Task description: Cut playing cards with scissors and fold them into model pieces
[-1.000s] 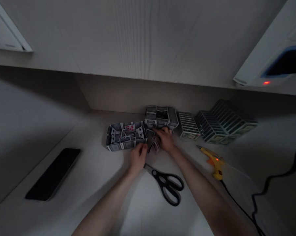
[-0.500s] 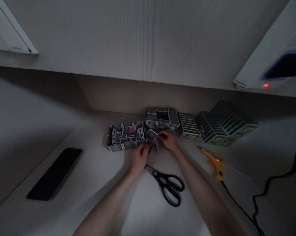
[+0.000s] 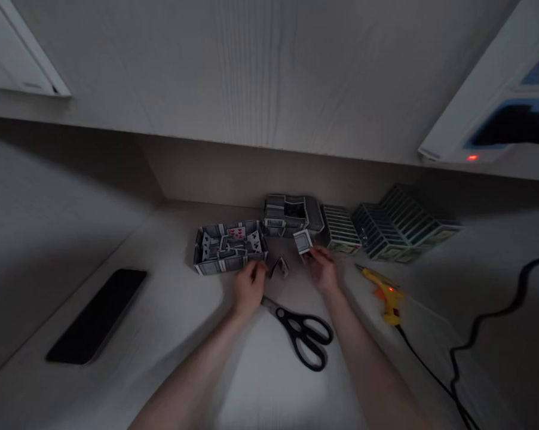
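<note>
My right hand (image 3: 324, 267) pinches a small card piece (image 3: 302, 241) with a pale border, raised in front of a grey box built from cards (image 3: 275, 222). My left hand (image 3: 250, 286) is closed by the near right corner of an open card tray (image 3: 231, 264); whatever its fingers hold, if anything, is too small to make out. Loose card pieces lie inside that tray. Between my hands a small folded card piece (image 3: 282, 267) stands on the table. Black-handled scissors (image 3: 302, 330) lie just below, their tips close to my left hand.
A black phone (image 3: 97, 316) lies at the left. On the right are a yellow glue gun (image 3: 387, 294) with a lit red light, its black cable (image 3: 431, 373), and striped card blocks (image 3: 341, 229). A shelf edge (image 3: 251, 143) crosses above, with a power strip (image 3: 458, 137) at upper right.
My right hand has moved right and slightly down, lifting the card piece away from the folded one. My left hand has barely moved. The view has shifted slightly.
</note>
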`<act>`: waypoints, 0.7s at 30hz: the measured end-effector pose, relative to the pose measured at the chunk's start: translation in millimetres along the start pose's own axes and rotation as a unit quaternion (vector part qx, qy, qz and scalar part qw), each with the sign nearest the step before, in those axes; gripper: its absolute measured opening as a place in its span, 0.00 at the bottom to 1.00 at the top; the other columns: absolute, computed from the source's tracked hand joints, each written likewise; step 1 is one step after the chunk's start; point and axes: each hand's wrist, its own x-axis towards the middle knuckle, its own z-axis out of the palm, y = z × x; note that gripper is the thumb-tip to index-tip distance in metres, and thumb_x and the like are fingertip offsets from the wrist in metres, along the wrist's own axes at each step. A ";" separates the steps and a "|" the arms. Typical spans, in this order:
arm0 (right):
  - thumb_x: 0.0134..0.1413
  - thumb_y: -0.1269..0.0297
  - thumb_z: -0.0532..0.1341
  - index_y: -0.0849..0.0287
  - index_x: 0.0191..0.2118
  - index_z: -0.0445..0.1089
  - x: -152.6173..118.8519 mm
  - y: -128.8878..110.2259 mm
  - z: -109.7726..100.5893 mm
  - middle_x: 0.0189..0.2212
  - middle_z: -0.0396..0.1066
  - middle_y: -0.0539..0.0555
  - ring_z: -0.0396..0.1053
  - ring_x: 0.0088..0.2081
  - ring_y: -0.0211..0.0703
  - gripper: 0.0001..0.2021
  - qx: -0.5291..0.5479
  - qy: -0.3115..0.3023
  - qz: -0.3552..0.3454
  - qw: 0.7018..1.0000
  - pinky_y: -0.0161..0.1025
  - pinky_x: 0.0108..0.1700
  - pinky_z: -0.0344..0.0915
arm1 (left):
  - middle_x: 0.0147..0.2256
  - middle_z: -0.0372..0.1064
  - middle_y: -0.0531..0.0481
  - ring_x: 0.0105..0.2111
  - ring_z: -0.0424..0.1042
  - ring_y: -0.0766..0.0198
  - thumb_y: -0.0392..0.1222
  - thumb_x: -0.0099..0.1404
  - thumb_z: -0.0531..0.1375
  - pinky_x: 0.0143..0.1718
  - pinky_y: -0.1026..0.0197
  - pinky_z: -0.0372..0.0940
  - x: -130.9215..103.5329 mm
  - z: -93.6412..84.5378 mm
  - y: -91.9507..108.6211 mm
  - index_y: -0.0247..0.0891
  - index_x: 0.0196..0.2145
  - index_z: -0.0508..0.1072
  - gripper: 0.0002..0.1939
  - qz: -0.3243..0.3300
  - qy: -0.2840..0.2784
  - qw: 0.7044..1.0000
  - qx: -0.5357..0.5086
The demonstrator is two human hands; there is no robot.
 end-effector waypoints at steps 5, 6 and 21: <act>0.48 0.64 0.55 0.57 0.27 0.66 -32.9 -7.7 -12.4 0.27 0.71 0.54 0.70 0.32 0.44 0.05 0.086 0.016 0.040 0.995 0.43 0.34 0.65 | 0.20 0.64 0.54 0.22 0.63 0.69 0.43 0.61 0.49 0.24 0.67 0.56 -7.3 -0.7 1.9 0.37 0.24 0.68 0.14 0.054 0.019 0.998 0.022; 0.47 0.64 0.55 0.57 0.27 0.67 -37.2 -9.2 -13.6 0.27 0.71 0.54 0.70 0.31 0.45 0.05 0.104 0.019 0.046 0.993 0.44 0.34 0.66 | 0.20 0.64 0.53 0.22 0.63 0.69 0.43 0.61 0.49 0.24 0.67 0.56 -9.8 -1.2 2.2 0.37 0.24 0.68 0.14 0.075 0.020 0.996 0.031; 0.44 0.69 0.56 0.58 0.30 0.67 -65.4 -55.4 9.9 0.27 0.71 0.52 0.69 0.30 0.43 0.05 0.217 -0.123 0.210 0.946 0.45 0.36 0.70 | 0.48 0.59 0.42 0.49 0.62 0.57 0.46 0.54 0.60 0.48 0.56 0.61 -39.9 -8.0 34.0 0.40 0.52 0.60 0.28 0.270 -0.106 0.953 0.087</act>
